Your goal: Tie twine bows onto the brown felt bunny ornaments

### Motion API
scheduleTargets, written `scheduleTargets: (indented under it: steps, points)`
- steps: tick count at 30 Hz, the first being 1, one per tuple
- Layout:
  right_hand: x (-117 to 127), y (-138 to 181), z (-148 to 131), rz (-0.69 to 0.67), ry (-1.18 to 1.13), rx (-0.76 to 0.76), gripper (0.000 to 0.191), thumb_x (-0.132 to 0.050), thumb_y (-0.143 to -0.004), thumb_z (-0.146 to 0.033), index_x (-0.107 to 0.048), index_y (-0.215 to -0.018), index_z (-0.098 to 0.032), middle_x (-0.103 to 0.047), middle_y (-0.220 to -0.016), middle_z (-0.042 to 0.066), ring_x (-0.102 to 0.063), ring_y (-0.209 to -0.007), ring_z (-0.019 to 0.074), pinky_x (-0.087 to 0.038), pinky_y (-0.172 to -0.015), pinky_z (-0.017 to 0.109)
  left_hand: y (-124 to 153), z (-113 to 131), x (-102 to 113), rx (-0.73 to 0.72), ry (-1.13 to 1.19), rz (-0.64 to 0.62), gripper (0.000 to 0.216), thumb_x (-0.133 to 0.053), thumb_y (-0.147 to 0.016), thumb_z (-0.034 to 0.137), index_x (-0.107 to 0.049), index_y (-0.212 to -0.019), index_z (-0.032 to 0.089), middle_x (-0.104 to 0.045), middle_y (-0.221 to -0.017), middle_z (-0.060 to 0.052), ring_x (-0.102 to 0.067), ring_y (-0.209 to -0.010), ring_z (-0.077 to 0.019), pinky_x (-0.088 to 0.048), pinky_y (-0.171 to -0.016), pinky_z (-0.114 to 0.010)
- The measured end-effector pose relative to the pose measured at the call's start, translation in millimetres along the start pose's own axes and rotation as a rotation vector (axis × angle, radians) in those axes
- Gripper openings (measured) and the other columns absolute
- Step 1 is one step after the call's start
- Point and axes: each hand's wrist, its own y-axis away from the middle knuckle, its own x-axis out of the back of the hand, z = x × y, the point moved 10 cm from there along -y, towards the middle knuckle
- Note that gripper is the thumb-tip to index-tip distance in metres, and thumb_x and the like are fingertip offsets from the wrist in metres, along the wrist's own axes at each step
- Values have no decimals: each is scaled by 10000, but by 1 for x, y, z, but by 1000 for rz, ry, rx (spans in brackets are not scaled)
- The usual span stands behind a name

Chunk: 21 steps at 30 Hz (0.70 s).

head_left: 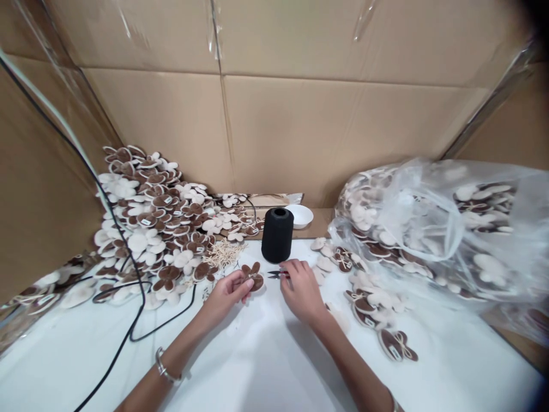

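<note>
My left hand [230, 293] pinches a brown fabric piece with rounded lobes [254, 277], raised a little above the white table. A thin pale strand seems to lie across its middle. To the right, my right hand [301, 289] is curled over a pair of small thread snips [274, 274], the dark blades pointing left toward the fabric piece. Its fingers hide most of the handle. Just behind the snips stands a black cone of thread [277, 234]. A bundle of short cream cords [225, 252] lies left of the cone.
A tall heap of brown and cream fabric pieces [150, 212] fills the left back. At right lies a clear plastic bag [429, 229] of similar pieces; bow-tied ones [397, 345] lie before it. A white bowl [302, 216] sits behind the cone. Black cable [139, 286] crosses the left side.
</note>
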Motion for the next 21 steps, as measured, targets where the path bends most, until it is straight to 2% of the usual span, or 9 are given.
scheduleTargets:
  steps: [3, 6, 10, 13, 16, 19, 21]
  points:
    - [-5, 0, 13, -113, 305, 10, 406, -501, -805, -103, -610, -1188, -181, -617, -1152, 124, -488, -1069, 295, -338, -899, 395, 0, -3, -2, 22, 4, -8, 343, -655, -812, 484, -544, -735, 168, -560, -602, 11, -519, -543, -117, -403, -547, -241]
    - [-13, 3, 16, -208, 457, 6, 391, -485, -808, -81, -621, -1166, -160, -604, -1148, 151, -501, -1058, 316, -340, -876, 418, 1, -3, -3, 21, 16, 1, 335, -661, -812, 470, -541, -738, 165, -563, -621, 10, -527, -554, -113, -412, -554, -236]
    - [-20, 6, 13, -320, 476, -37, 357, -501, -790, -55, -594, -1127, -124, -594, -1108, 173, -525, -1050, 315, -376, -815, 376, 1, -3, -1, 19, 27, 28, 325, -673, -807, 460, -552, -737, 167, -562, -613, 5, -537, -551, -120, -420, -550, -242]
    - [-20, 8, 21, -382, 421, -162, 311, -465, -799, -28, -557, -1085, -109, -596, -1059, 174, -565, -976, 286, -388, -730, 334, 1, -5, -2, 17, 15, 21, 307, -673, -813, 451, -576, -755, 165, -565, -601, 3, -539, -545, -124, -421, -550, -250]
    - [-17, 6, 30, -353, 230, -263, 205, -414, -829, -46, -529, -978, -128, -597, -956, 141, -570, -800, 230, -378, -666, 312, 0, -9, -4, 22, 41, 14, 310, -674, -815, 452, -561, -759, 169, -580, -602, 2, -547, -535, -121, -417, -537, -247]
    - [-18, 5, 32, -261, -284, -349, 124, -402, -846, -107, -495, -872, -185, -530, -715, 14, -487, -621, 163, -349, -573, 266, 0, -10, -5, 25, 71, 25, 307, -678, -820, 435, -524, -762, 176, -606, -611, 5, -563, -536, -114, -401, -523, -232]
    - [-32, 9, 23, -300, -681, -404, 67, -444, -843, -161, -491, -823, -204, -442, -619, -42, -395, -518, 119, -287, -491, 228, 0, -8, -4, 11, 87, 42, 310, -683, -818, 423, -500, -759, 180, -622, -624, 4, -573, -542, -112, -394, -520, -229]
